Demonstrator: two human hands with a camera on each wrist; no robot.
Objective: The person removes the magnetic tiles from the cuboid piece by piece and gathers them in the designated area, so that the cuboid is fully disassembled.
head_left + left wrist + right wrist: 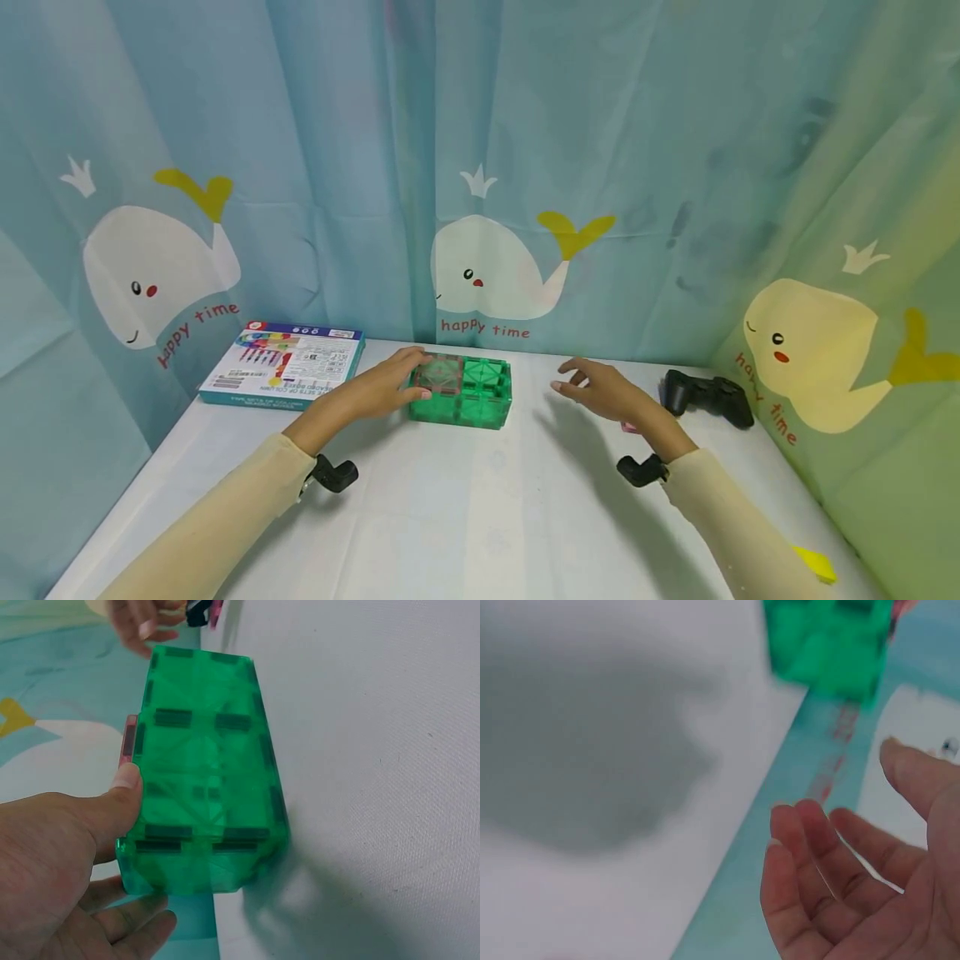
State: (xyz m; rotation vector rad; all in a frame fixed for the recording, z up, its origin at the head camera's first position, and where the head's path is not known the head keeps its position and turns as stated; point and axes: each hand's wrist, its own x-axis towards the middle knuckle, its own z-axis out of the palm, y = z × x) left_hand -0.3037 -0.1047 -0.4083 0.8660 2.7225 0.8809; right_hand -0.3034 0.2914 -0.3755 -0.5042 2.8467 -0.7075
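Observation:
A long green see-through box of magnetic tiles [483,392] stands on the white table in the head view, with a pink see-through tile [442,372] flat on the left part of its top. My left hand [382,386] holds the left end of the box, thumb near the pink tile's front corner and fingers towards the back edge. In the left wrist view the thumb [124,787] touches the box's upper edge; the index fingertip is hidden behind it. To the right of the box, my right hand [600,389] hovers with loosely bent fingers and holds nothing.
A flat printed toy box [285,364] lies at the back left. At the back right are a black game controller [708,397] and a small pink piece [630,427], partly behind the right forearm. A yellow piece [816,564] lies near the front right. Whale-print curtains [645,167] surround the table.

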